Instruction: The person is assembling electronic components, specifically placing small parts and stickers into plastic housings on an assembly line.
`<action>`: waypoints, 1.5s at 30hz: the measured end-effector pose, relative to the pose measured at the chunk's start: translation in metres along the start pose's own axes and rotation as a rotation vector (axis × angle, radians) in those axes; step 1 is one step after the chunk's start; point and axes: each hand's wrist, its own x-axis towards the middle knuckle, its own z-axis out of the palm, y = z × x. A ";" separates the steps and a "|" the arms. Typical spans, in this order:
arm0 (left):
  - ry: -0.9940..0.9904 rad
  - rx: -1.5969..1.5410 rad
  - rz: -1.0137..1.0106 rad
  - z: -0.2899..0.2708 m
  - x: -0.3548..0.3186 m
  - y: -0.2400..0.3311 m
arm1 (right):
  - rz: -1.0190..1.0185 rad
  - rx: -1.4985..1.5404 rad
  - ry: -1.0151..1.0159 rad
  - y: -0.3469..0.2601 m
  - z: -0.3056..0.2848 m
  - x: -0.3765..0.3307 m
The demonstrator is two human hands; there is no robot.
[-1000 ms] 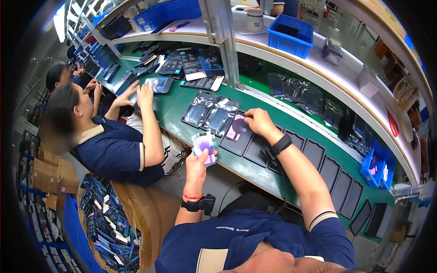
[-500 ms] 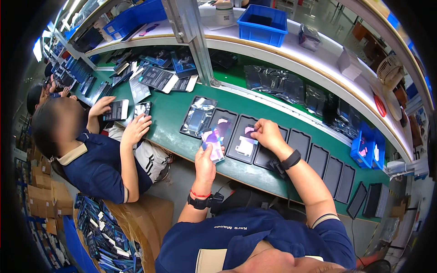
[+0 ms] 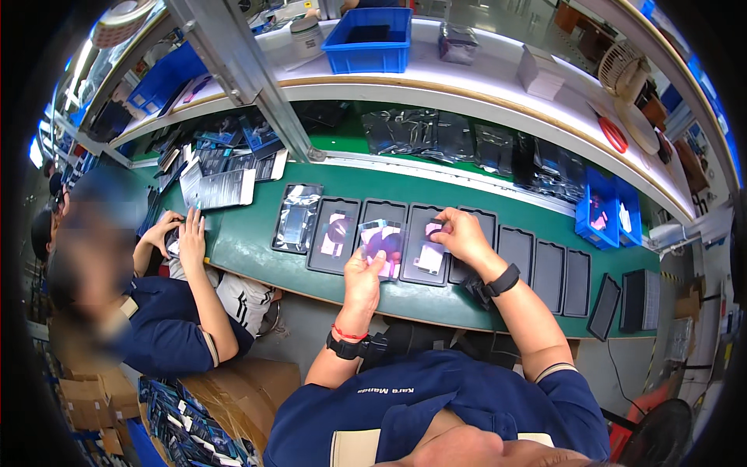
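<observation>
My left hand grips a small stack of glossy purple-and-pink film sheets, thumb on top, over one of the shallow black trays. In the tray to the right lies a pink, purple and white film piece. At its upper end the fingertips of my right hand are pinched on it. Another such film piece rests in the tray to the left of my left hand. Beyond that, at the row's left end, a clear-and-black plastic bag lies on a tray.
More trays continue rightward along the green bench. Blue bins and stacked trays stand at the right. Shiny black bags lie under the white shelf. A co-worker sits at the left beside a cardboard box.
The view has shifted toward the right. Both hands have moved one tray rightward along the row. A film piece now lies in the fourth tray, under my right hand. The co-worker's hands have drawn together.
</observation>
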 end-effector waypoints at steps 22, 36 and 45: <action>-0.190 -0.016 -0.137 0.098 -0.002 -0.043 | 0.043 0.107 0.360 0.022 -0.053 -0.062; -0.422 0.206 -0.195 0.173 -0.017 -0.081 | 0.092 0.188 0.561 0.063 -0.094 -0.124; -1.138 1.101 0.522 0.224 -0.045 -0.107 | 0.373 -0.196 0.614 0.116 -0.147 -0.160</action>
